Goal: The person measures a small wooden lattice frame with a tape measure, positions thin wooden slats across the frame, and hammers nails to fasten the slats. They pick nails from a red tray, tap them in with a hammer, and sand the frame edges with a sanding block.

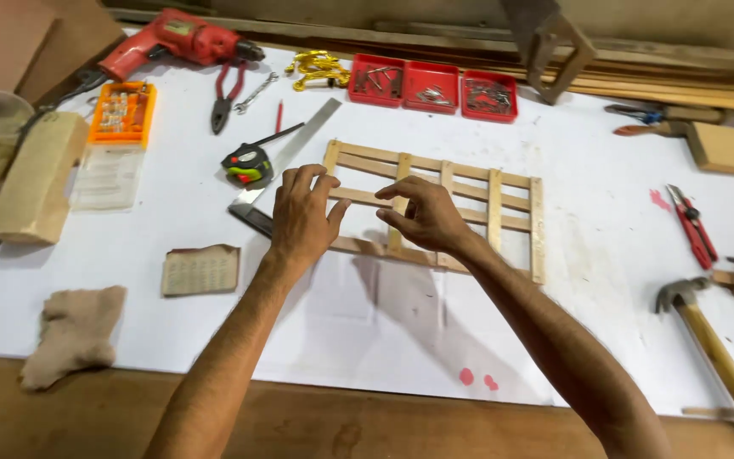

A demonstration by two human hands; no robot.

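While both hands hover open over the wooden slat frame (435, 204) at the counter's (367, 331) centre, the left hand (303, 217) presses its left edge and the right hand (426, 219) pinches toward a slat, gripping nothing. The slats look loosely joined; an uneven push could skew them toward the steel square (286, 161) at ten o'clock.

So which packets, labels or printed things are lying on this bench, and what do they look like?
Orange case: far left, rectangular, small pale pieces inside.
Clear flat pack: just below the orange case, pale sheet inside.
Printed card: left of the left hand, brownish, worn, covered in a fine grid.
Label on the red drill: small yellowish patch on the body.
Three red trays: far edge, square, holding small metal parts.
No screens or signs.
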